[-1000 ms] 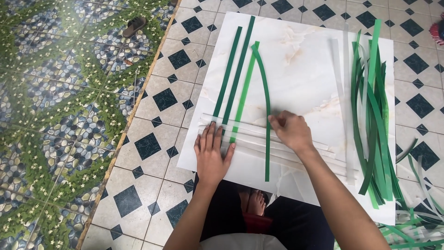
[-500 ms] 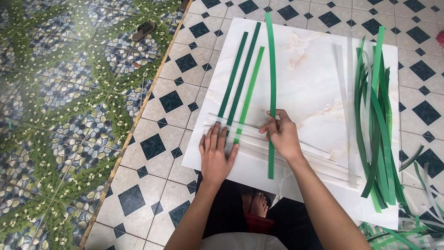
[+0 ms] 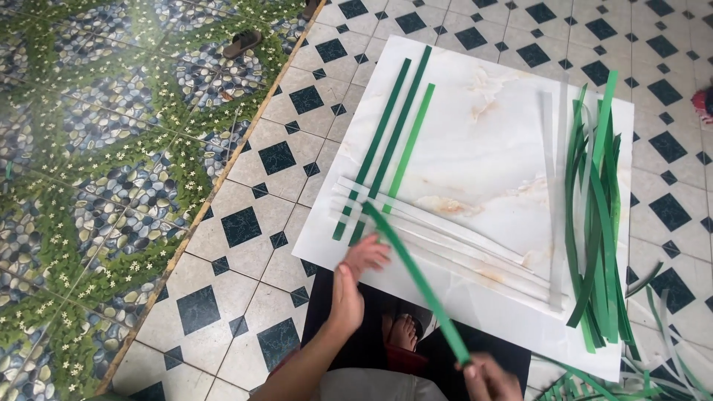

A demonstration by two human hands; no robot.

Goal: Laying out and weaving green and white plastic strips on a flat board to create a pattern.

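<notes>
We have three green strips (image 3: 391, 145) laid side by side on the white board (image 3: 483, 126), woven through a few white strips (image 3: 445, 238) that lie across them. A fourth strip (image 3: 416, 278) is lifted at a slant, not yet laid in: our right hand (image 3: 488, 379) pinches its near end, and our left hand (image 3: 355, 276), fingers loosely spread, touches it near the weave. Most of the pile (image 3: 594, 215) of green strips at the right remains unused.

1. Pebble-and-flower patterned floor (image 3: 89, 186) is filling the left side.
2. White tiles with dark diamonds (image 3: 245, 223) are covering the rest.
3. Dark sandal (image 3: 243, 43) is lying on the patterned part – top, near the border.
4. Pink-red object (image 3: 704, 104) is showing at the right edge – too cropped to identify.
</notes>
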